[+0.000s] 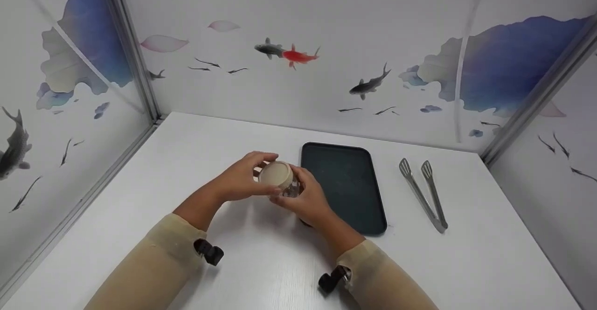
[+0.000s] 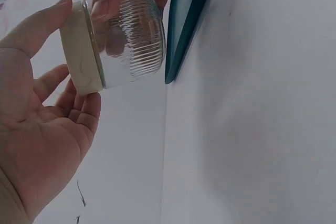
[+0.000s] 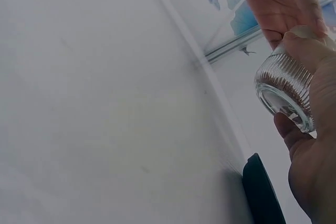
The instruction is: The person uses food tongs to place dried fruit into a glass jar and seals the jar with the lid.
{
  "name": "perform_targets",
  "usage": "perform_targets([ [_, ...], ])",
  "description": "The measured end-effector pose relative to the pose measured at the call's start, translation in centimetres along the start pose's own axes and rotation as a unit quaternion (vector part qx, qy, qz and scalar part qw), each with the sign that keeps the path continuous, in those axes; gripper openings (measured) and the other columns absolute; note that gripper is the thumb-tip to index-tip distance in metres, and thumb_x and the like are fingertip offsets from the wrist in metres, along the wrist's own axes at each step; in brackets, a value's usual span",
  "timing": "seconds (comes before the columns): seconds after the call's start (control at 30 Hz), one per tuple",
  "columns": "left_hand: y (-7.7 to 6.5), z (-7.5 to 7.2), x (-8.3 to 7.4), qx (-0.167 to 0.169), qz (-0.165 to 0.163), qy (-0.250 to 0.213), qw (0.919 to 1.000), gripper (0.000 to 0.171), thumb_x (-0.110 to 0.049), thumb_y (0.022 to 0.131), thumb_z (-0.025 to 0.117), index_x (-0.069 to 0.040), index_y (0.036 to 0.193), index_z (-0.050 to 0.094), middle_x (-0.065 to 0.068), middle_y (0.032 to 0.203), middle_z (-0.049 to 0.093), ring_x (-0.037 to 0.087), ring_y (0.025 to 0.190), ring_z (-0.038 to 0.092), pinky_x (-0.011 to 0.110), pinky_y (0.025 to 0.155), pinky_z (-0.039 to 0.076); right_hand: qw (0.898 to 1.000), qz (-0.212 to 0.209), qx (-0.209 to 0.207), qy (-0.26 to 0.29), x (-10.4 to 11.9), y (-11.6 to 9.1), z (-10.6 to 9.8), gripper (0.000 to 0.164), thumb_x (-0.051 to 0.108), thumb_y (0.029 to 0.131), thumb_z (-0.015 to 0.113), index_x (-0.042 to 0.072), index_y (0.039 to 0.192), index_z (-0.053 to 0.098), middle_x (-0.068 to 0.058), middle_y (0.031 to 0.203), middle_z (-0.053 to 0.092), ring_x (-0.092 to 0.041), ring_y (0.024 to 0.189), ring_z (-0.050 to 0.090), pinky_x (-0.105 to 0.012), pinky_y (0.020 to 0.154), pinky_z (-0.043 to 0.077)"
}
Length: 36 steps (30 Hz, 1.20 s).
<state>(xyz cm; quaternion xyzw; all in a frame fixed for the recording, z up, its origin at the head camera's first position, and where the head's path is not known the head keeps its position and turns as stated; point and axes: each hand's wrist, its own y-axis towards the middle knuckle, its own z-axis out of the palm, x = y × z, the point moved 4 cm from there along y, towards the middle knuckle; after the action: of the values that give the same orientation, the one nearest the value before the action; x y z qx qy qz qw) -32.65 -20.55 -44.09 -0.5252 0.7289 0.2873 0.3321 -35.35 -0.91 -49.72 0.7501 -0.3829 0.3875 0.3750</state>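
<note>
Both hands hold a clear ribbed glass jar [image 2: 139, 40] with a cream lid [image 1: 275, 175], raised above the white table. My left hand [image 1: 243, 178] grips the lid, its thumb on one side and fingertips on the other. Around the glass body curls my right hand [image 1: 305, 196], its thumb and fingers on opposite sides. In the right wrist view the jar's bottom [image 3: 286, 106] is seen from below, and no contents show through the glass. The lid sits on the jar's mouth.
A dark green tray [image 1: 345, 189] lies flat just right of the hands. Farther right, metal tongs [image 1: 426, 196] rest spread on the white table [image 1: 261, 272]. Printed panels [image 1: 298, 91] wall the table at the back and both sides.
</note>
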Motion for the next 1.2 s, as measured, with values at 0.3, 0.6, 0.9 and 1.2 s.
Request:
perform_targets([
  [0.3,-0.12,-0.23,0.44,0.023,0.022,-0.045,0.9985,0.084,-0.035,0.084,0.093,-0.022,0.157,0.053,-0.003,0.157,0.055,0.024,0.143,0.053,0.053,0.121,0.045,1.0,0.0,0.008,0.006,-0.05,-0.1,-0.07,0.088,0.042,0.08,0.095,0.027,0.156,0.054,0.003,0.152,0.058,-0.02,0.139,0.056,-0.052,0.122,0.043],
  [0.6,-0.28,-0.06,0.66,0.032,0.015,-0.057,0.9978,0.088,-0.041,0.089,0.086,-0.022,0.163,0.043,0.002,0.166,0.045,0.027,0.15,0.047,0.053,0.124,0.041,1.0,-0.006,0.009,0.026,-0.07,-0.06,-0.04,0.086,0.039,0.082,0.094,0.024,0.156,0.054,0.0,0.151,0.057,-0.02,0.139,0.056,-0.051,0.121,0.044],
  [0.9,0.13,0.4,0.76,-0.013,-0.034,-0.011,0.9993,0.089,-0.063,0.082,0.086,-0.02,0.152,0.052,0.003,0.145,0.054,0.023,0.123,0.057,0.043,0.098,0.055,1.0,0.002,-0.004,0.017,-0.21,0.04,-0.09,0.085,0.039,0.082,0.094,0.021,0.155,0.054,-0.003,0.151,0.056,-0.021,0.138,0.056,-0.048,0.12,0.046],
  [1.2,-0.12,0.16,0.57,0.023,0.004,-0.049,0.9985,0.078,-0.031,0.088,0.083,-0.029,0.159,0.05,-0.003,0.157,0.051,0.024,0.132,0.05,0.044,0.106,0.049,1.0,-0.002,0.006,0.019,-0.24,-0.03,0.05,0.086,0.042,0.081,0.095,0.025,0.155,0.054,0.0,0.152,0.057,-0.02,0.141,0.055,-0.053,0.124,0.04],
])
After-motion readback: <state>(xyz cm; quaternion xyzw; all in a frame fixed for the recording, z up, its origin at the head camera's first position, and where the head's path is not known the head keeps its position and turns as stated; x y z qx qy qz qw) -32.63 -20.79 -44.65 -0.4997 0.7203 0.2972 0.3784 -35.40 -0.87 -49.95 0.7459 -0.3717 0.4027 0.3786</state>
